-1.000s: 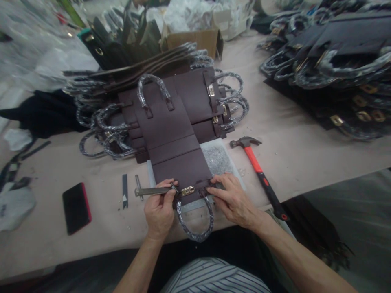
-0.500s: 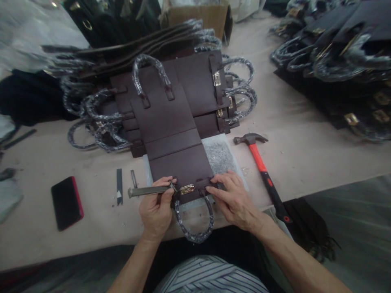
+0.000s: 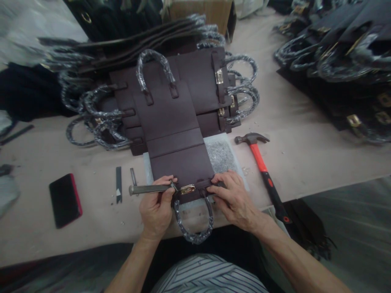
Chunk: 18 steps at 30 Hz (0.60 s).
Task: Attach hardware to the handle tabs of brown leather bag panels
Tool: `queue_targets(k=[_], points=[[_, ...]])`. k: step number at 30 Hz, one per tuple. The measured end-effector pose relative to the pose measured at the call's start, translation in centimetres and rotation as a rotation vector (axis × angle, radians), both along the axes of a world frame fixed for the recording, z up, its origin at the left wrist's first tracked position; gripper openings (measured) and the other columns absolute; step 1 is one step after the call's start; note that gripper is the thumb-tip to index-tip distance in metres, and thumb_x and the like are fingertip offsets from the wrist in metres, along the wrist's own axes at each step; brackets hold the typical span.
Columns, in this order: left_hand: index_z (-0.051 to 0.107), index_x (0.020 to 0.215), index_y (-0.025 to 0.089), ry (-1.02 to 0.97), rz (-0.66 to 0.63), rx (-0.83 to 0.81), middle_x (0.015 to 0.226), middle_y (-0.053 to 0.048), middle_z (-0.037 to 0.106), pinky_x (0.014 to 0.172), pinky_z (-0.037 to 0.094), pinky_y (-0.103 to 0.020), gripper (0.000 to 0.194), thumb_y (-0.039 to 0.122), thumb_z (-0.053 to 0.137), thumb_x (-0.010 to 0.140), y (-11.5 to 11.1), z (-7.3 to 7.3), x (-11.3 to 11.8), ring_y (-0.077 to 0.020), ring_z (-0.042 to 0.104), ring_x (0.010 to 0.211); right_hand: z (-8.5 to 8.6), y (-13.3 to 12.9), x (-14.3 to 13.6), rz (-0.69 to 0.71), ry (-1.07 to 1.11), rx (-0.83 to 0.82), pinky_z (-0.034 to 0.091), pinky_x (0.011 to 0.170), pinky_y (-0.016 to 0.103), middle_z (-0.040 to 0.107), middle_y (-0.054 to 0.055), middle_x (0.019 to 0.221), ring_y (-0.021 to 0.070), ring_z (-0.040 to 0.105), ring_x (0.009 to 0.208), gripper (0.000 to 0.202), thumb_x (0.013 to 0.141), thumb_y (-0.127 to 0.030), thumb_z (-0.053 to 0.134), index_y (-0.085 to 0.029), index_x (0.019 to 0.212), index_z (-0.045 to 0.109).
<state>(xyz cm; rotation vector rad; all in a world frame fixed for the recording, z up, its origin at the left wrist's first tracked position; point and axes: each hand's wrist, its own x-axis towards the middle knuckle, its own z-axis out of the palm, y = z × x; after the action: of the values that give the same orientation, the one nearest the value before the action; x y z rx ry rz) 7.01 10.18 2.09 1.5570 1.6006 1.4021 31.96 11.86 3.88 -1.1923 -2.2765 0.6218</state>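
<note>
A dark brown leather bag piece (image 3: 180, 140) lies unfolded, its upper part over a pile of similar pieces. At its near edge are a gold clasp (image 3: 187, 189) and a plastic-wrapped handle loop (image 3: 195, 236). My left hand (image 3: 157, 207) is closed round a metal punch-like tool (image 3: 149, 189), held nearly flat and pointing left, with its fingers at the left corner of the bag piece. On the right corner, my right hand (image 3: 233, 197) pinches the edge of the leather between thumb and fingers. A textured slab (image 3: 221, 156) lies partly beneath the piece.
A claw hammer (image 3: 261, 162) lies to the right. On the left are a phone (image 3: 65, 200), a flat dark strip (image 3: 119, 183) and a small metal rod (image 3: 133, 176). More bags with wrapped handles (image 3: 332, 69) are heaped at the back right.
The view has shifted slightly, and the upper handle of the bag piece leans a little further right. Both hands keep nearly the same hold.
</note>
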Motion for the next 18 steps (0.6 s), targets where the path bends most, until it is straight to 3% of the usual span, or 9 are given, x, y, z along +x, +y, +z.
queue_targets(k=[9,14,18], points=[[0.068,0.098,0.018,-0.036,0.028,-0.036,0.11,-0.008,0.074,0.096,0.06,-0.04,0.011,0.027,0.065,0.095,-0.1,0.0,0.1,-0.02,0.074,0.097,-0.8,-0.3,0.3,0.011,-0.013,0.095,0.036,0.112,0.061,0.059,0.01,0.121,0.0251,0.055,0.115,0.035,0.089,-0.01,0.052,-0.024,0.116,0.068],[0.069,0.098,0.018,-0.113,0.007,-0.054,0.112,-0.008,0.073,0.094,0.062,-0.039,0.011,0.027,0.069,0.092,0.5,1.8,0.7,-0.0209,0.075,0.096,-1.2,-0.4,0.3,0.008,-0.007,0.155,0.038,0.112,0.061,0.059,0.01,0.12,0.0246,0.055,0.115,0.034,0.089,-0.009,0.052,-0.025,0.115,0.067],[0.069,0.1,0.019,-0.17,-0.114,0.023,0.114,-0.008,0.072,0.091,0.064,-0.038,0.009,0.022,0.069,0.092,1.5,3.0,2.8,-0.0209,0.074,0.098,-1.2,-0.5,0.3,0.023,-0.022,0.186,0.04,0.11,0.063,0.059,0.01,0.117,0.0243,0.056,0.113,0.033,0.09,-0.009,0.051,-0.024,0.116,0.066]])
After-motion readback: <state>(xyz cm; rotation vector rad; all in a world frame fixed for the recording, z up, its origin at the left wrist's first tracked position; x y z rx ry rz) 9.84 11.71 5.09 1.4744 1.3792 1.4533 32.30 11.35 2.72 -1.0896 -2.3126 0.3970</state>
